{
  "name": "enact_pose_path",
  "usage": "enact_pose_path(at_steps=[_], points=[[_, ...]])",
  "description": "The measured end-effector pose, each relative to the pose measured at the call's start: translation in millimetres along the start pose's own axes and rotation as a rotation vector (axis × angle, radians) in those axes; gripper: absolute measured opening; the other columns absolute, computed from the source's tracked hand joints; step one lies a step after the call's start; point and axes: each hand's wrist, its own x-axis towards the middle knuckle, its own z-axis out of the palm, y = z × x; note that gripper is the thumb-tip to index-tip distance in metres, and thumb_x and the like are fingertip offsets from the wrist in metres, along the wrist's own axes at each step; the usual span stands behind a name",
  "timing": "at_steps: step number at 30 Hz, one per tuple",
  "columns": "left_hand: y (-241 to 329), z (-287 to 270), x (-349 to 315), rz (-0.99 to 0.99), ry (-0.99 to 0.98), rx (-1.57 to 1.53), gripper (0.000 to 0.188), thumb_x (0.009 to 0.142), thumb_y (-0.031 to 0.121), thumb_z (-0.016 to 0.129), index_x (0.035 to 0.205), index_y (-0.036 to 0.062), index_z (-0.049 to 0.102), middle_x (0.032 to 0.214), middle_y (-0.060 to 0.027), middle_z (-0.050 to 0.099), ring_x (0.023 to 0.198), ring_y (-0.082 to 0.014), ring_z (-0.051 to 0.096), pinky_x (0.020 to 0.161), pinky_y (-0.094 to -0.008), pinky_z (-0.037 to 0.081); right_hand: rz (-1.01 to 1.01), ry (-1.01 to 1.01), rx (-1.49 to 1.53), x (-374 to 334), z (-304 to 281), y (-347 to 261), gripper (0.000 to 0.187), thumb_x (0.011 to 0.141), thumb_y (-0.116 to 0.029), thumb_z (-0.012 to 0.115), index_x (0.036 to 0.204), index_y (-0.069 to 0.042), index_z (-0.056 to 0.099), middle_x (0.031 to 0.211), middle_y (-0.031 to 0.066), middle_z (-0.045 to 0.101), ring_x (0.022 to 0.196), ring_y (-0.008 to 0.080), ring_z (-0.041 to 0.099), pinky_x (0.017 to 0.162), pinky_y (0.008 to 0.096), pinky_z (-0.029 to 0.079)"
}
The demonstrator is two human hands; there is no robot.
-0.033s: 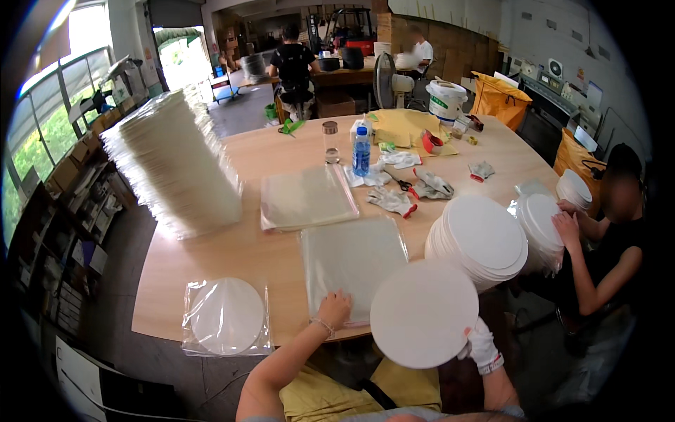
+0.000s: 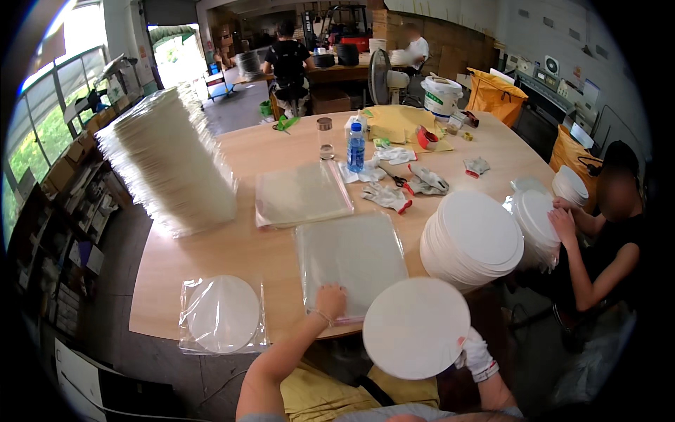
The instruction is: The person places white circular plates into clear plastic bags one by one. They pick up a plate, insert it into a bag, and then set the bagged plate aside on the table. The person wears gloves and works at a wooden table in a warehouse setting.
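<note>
My bare left hand point(image 2: 330, 301) lies on the near edge of a stack of clear plastic bags point(image 2: 351, 257), its fingers drawn together against the top bag. With my right hand point(image 2: 478, 359), in a white glove with bare fingertips, I grip a white round disc point(image 2: 416, 327) by its right edge. The disc is held in front of the table edge, overlapping the bags' lower right corner. Right of the bags stands a pile of white discs point(image 2: 481, 228). At the left front, a disc in a clear bag point(image 2: 223, 314) lies flat.
A tall stack of bagged discs point(image 2: 165, 162) leans at the left. More clear bags point(image 2: 302, 193), a blue bottle point(image 2: 356, 148), a glass jar point(image 2: 325, 137), work gloves point(image 2: 385, 197) and scissors point(image 2: 398, 180) lie beyond. A person point(image 2: 605, 232) handles discs at the right.
The white disc in my right hand has shifted slightly left and down. My left fingers have drawn closer together on the bag. The whole view has shifted a little.
</note>
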Motion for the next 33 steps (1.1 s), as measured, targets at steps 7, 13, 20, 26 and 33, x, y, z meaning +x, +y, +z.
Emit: enact_pose_path(at_steps=[7, 13, 20, 26, 33], points=[[-21.0, -19.5, 2.6, 0.048, 0.128, -0.123, 0.019, 0.076, 0.016, 0.054, 0.088, 0.0031, 0.061, 0.093, -0.0111, 0.059, 0.089, -0.0283, 0.058, 0.074, -0.0401, 0.046, 0.229, -0.094, 0.225, 8.3, 55.6, 45.7, 0.023, 0.088, -0.013, 0.044, 0.108, -0.004, 0.048, 0.065, 0.0032, 0.052, 0.045, 0.0104, 0.044, 0.037, 0.0231, 0.036], [-34.6, -15.8, -32.2, -0.096, 0.764, -0.072, 0.024, 0.082, 0.023, 0.052, 0.097, 0.0043, 0.058, 0.104, -0.0152, 0.058, 0.093, -0.031, 0.057, 0.073, -0.0394, 0.047, 0.138, 0.114, 0.52, 37.2, 92.9, 63.1, 0.016, 0.09, -0.014, 0.042, 0.104, -0.009, 0.049, 0.074, 0.0042, 0.051, 0.055, 0.0144, 0.045, 0.046, 0.0264, 0.036], [-38.5, -23.3, -25.3, -0.524, 0.336, -0.871, 0.03, 0.089, 0.031, 0.046, 0.103, 0.0054, 0.053, 0.079, -0.018, 0.063, 0.075, -0.0343, 0.061, 0.067, -0.0427, 0.048, 0.214, 0.021, 0.431, 1.7, 105.2, 37.1, 0.02, 0.09, -0.015, 0.044, 0.108, -0.008, 0.049, 0.076, 0.0027, 0.052, 0.056, 0.0128, 0.047, 0.045, 0.0259, 0.038], [-50.5, -5.9, -37.6, -0.331, 0.311, -0.808, 0.03, 0.089, 0.03, 0.048, 0.104, 0.0036, 0.051, 0.076, -0.0169, 0.064, 0.072, -0.0324, 0.062, 0.065, -0.0411, 0.049, 0.251, -0.042, 0.381, 17.7, 77.2, 48.1, 0.021, 0.088, -0.01, 0.044, 0.109, -0.007, 0.048, 0.077, 0.004, 0.052, 0.055, 0.0143, 0.048, 0.045, 0.0278, 0.04], [-29.2, -0.5, -50.3, -0.387, 0.455, -1.368, 0.052, 0.082, 0.006, 0.057, 0.126, -0.0012, 0.031, 0.086, -0.0144, 0.062, 0.072, -0.0208, 0.065, 0.06, -0.0302, 0.051, 0.123, 0.091, 0.628, 67.9, 106.1, 62.0, 0.01, 0.089, -0.007, 0.043, 0.097, -0.011, 0.045, 0.082, 0.0058, 0.052, 0.059, 0.0197, 0.05, 0.047, 0.0298, 0.037]])
